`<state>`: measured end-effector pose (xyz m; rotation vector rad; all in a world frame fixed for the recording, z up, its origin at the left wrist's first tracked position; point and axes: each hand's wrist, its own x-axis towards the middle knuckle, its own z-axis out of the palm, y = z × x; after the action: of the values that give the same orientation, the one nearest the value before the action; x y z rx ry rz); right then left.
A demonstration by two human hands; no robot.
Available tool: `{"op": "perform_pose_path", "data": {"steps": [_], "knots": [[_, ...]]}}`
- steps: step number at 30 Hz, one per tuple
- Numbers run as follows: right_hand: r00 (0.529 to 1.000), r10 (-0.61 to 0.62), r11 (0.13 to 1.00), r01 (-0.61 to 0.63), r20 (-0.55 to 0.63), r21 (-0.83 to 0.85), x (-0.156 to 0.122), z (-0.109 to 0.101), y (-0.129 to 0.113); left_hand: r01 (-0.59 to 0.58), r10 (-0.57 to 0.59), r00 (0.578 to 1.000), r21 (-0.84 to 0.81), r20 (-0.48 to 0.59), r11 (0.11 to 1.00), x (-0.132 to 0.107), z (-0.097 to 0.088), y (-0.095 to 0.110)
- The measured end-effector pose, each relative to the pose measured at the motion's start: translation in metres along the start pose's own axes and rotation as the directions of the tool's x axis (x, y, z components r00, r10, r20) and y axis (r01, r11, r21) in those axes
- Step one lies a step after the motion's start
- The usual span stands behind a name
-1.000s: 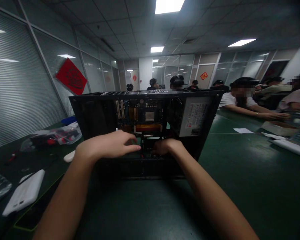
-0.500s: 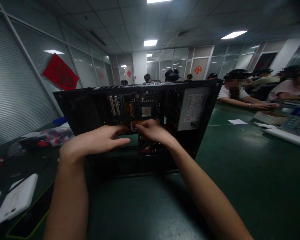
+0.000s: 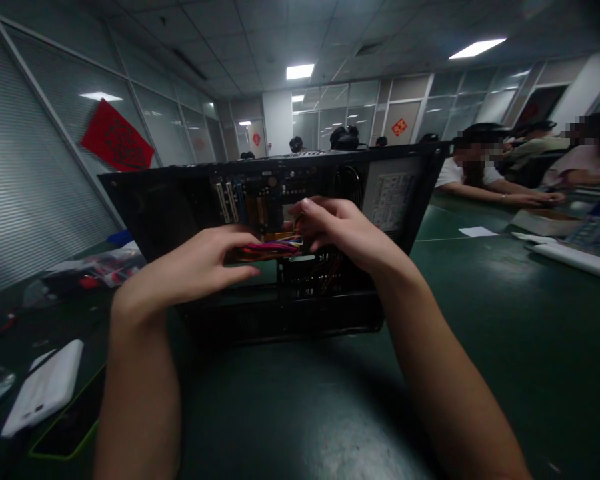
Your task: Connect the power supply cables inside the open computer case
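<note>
An open black computer case [image 3: 280,317] stands in front of me, its inside facing me. Behind my hands, the motherboard [image 3: 253,203] and the pale-labelled power supply [image 3: 391,200] show. A bundle of coloured cables [image 3: 273,249] stretches between my two hands across the case opening. Its left end lies in my left hand [image 3: 207,260], between the fingers and the outstretched thumb. My right hand [image 3: 347,230] has its fingers curled round the other end, near the middle of the motherboard; its fingertips are partly hidden.
The case stands on a green table [image 3: 480,320]. To my left lie a white device [image 3: 47,383], a phone with a green edge [image 3: 73,417] and plastic bags [image 3: 107,263]. On the right are a paper sheet [image 3: 479,232], an open box [image 3: 545,222] and a seated person [image 3: 480,177].
My right hand has moved up and right, and the coloured cables now come out into view between both hands. My left hand has risen slightly. The camera view has shifted a little.
</note>
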<state>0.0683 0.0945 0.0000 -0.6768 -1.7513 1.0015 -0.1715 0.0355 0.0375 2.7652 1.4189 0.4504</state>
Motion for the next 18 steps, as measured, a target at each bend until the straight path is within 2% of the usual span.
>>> {"op": "perform_pose_path", "data": {"steps": [3, 7, 10, 12, 15, 18], "knots": [[1.0, -0.007, 1.0, 0.007, 0.031, -0.003, -0.011, -0.009, -0.014, -0.013, 0.017, 0.983, 0.026, -0.181, 1.0, 0.004, 0.0, 0.008], [0.991, -0.042, 0.99, 0.058, 0.126, -0.126, -0.026, -0.021, -0.027, -0.042, 0.072, 0.932, 0.092, -0.355, 0.995, 0.006, 0.001, 0.018], [0.961, 0.004, 0.971, 0.063, 0.277, -0.231, -0.037, -0.03, -0.033, -0.046, 0.15, 0.867, 0.223, -0.476, 0.974, 0.006, 0.004, 0.019], [0.926, 0.067, 0.945, 0.06, 0.372, -0.32, -0.043, -0.034, -0.036, 0.01, 0.165, 0.805, 0.291, -0.57, 0.957, 0.005, 0.005, 0.018], [0.881, 0.2, 0.843, 0.069, 0.429, -0.534, -0.045, -0.034, -0.036, 0.151, 0.082, 0.696, 0.257, -0.713, 0.955, 0.006, 0.006, 0.012], [0.862, 0.365, 0.641, 0.043, 0.353, -0.766, -0.038, -0.027, -0.024, 0.233, -0.008, 0.617, 0.174, -0.787, 0.957, 0.011, 0.007, 0.004]]}}
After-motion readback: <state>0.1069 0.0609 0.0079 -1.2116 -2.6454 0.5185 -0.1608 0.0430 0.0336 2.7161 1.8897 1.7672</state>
